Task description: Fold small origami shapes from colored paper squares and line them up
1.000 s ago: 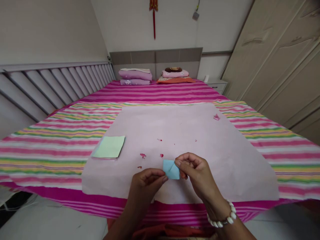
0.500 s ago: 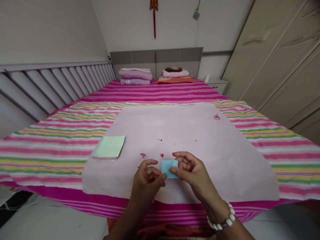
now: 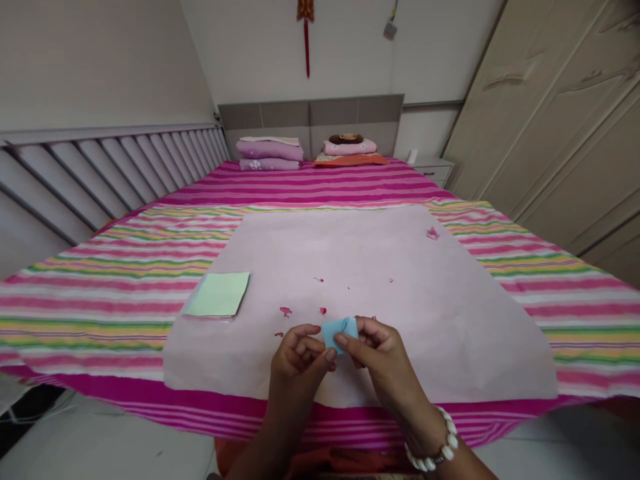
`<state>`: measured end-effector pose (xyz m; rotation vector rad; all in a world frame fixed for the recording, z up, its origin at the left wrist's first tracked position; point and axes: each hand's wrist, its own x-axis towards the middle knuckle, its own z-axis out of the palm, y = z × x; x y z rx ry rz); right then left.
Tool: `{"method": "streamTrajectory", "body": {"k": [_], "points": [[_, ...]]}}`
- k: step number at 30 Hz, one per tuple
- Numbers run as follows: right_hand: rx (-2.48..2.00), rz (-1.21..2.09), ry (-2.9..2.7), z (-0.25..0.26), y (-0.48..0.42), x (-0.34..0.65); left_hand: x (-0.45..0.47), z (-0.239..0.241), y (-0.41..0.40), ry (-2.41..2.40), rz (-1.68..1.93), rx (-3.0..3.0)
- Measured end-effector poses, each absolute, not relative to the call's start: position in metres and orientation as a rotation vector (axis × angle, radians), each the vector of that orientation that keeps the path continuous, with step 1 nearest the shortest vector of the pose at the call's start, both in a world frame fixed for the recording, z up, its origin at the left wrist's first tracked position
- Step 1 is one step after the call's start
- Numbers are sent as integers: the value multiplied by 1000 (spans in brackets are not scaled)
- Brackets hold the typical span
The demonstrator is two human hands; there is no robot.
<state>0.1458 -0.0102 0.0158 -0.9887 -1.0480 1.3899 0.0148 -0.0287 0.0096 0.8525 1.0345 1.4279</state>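
We have the folded blue paper square [image 3: 330,331] over the near part of the large pale sheet [image 3: 310,247], roughly midway along its width. Its broad face is turned up toward us. The far edge rises slightly to the right, so the square sits a little askew to the bed's near edge. A creased flap slants from the far edge near the right corner down toward the thumb. The outline is nearly square and partly covered, so we cannot tell which way its long axis runs.

Our right hand [image 3: 386,352], with a white bead bracelet [image 3: 451,443] at the wrist, grips the paper, thumb on the face and fingers behind its right side. Our left hand [image 3: 299,360] is curled, its thumb tip at the lower left corner and forefinger by the left edge; whether it pinches we cannot tell. Just beyond lie red paper scraps [image 3: 285,311]; off to the left, a stack of paper topped with pale green [image 3: 220,294].
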Motion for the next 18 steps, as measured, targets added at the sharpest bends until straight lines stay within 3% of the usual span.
{"method": "streamTrajectory", "body": {"k": [10, 18], "points": [[-922, 1486, -990, 3, -13, 138, 21, 6, -31, 1041, 1455, 754], [-997, 1477, -1019, 4, -12, 147, -3, 6, -16, 1147, 1452, 1171]]}}
